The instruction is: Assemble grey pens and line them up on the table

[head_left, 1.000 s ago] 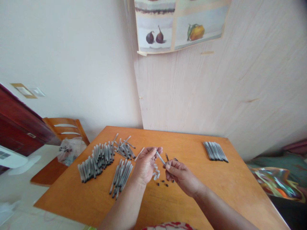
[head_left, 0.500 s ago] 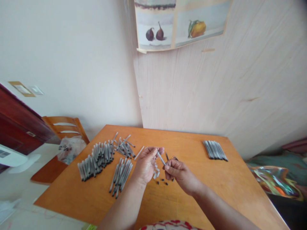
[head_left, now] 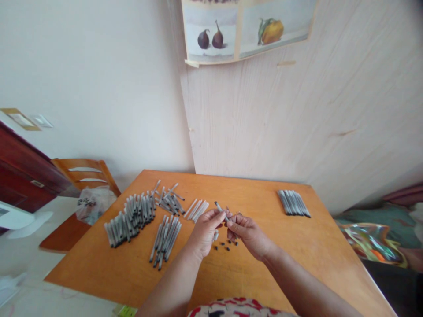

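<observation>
Head view: I see the left hand [head_left: 206,229] and right hand [head_left: 248,233] pinching a slim grey plastic pen [head_left: 219,207] over the orange wooden table [head_left: 317,259]. Bundled translucent black-ended pens [head_left: 293,203] look finished; slim white tubes [head_left: 199,209] and stubby black caps [head_left: 222,244] seem left.

A slim, straight pen of pale grey, translucent-looking plastic [head_left: 219,207] is held slantwise, dark end toward far left, near-right end partly hidden.
</observation>
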Available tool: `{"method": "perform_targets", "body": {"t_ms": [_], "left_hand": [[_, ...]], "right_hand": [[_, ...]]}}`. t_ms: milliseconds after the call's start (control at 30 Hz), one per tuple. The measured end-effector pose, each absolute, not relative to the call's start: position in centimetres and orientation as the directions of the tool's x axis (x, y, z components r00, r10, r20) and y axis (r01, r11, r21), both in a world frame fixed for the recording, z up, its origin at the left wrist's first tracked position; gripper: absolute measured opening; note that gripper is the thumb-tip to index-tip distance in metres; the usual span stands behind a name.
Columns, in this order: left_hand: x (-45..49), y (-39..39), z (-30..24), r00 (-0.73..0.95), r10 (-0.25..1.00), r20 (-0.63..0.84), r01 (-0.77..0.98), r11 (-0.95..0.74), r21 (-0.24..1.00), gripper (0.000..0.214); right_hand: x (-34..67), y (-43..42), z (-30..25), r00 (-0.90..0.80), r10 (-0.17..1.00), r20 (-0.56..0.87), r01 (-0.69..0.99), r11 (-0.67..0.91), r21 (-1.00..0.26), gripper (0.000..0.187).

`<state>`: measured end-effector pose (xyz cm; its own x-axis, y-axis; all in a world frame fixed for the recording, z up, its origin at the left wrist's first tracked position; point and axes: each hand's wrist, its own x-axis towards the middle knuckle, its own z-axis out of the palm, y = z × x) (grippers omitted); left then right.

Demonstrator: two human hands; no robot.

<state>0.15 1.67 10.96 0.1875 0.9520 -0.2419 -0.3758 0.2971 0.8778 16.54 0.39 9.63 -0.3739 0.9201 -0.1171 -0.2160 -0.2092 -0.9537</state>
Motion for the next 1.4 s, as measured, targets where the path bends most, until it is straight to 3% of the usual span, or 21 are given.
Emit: {"method": "perform_targets", "body": {"t_ms": [100,200,333,467,733,1100,1400], "left_hand": [[-0.2,2.0,10.1,0.082,0.966,-0.244,-0.340,0.257,0.905,0.025],[-0.9,2.7,9.4,-0.064,0.960,-0.274,-0.373,0.232,0.898,0.031],[-1.9,3.3,8.7,-0.168,0.941,-0.294,-0.421,0.201,0.885,0.040],[-2.2,3.5,8.3,-0.219,0.928,-0.301,-0.453,0.177,0.874,0.042],[-2.4,3.4,8.3,-0.259,0.897,-0.359,-0.526,0.181,0.831,0.037],[-2.9,3.3,8.5,-0.281,0.872,-0.400,-0.568,0.184,0.802,0.032],[-3.5,3.5,8.5,-0.312,0.859,-0.405,-0.576,0.168,0.800,0.032]], "right_hand": [[17.0,0.8,8.7,-0.265,0.959,-0.102,-0.086,-0.129,-0.988,0.037],[18.3,1.1,6.1,-0.086,0.992,-0.087,0.153,-0.073,-0.985,0.028],[19.9,0.7,1.9,-0.086,0.993,-0.076,0.515,-0.021,-0.857,0.011],[20.4,-0.5,-0.9,-0.112,0.986,-0.121,0.714,-0.005,-0.700,0.011],[20.1,-2.1,-3.6,-0.076,0.970,-0.229,0.805,-0.076,-0.588,0.010],[19.6,-1.6,-3.0,-0.013,0.960,-0.278,0.798,-0.158,-0.582,0.008],[17.1,-0.2,-2.3,-0.105,0.979,-0.177,0.812,-0.019,-0.583,0.008]]}}
